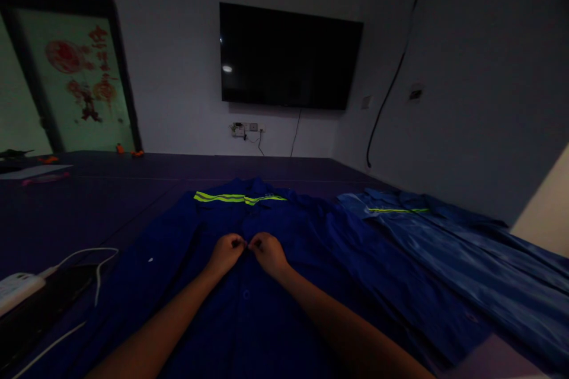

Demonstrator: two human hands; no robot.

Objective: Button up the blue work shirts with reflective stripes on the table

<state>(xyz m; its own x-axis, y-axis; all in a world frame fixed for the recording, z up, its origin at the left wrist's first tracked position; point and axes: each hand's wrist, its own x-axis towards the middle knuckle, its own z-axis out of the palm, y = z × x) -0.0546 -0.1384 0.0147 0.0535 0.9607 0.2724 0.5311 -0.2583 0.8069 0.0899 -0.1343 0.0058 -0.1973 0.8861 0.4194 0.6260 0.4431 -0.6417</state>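
A dark blue work jacket (284, 219) with yellow-green reflective strips across its chest lies spread out in front of me, collar pointing away. My left hand (227, 253) and my right hand (267, 253) meet at its front placket, thumbs and fingers pinched on the fabric edge. Whatever button sits between the fingertips is hidden by them and by the dim light. Lower on the placket a round button (246, 294) shows. To the right lies a second, lighter blue garment (444, 249) with a thin yellow-green strip.
On the left, a white power strip (22, 290) with a white cable (98, 275) lies by a dark flat object (57, 302). A television (291, 59) hangs on the far wall, and a dark cable (391, 83) dangles at right. Small orange objects (137, 154) sit near the glass door (84, 71).
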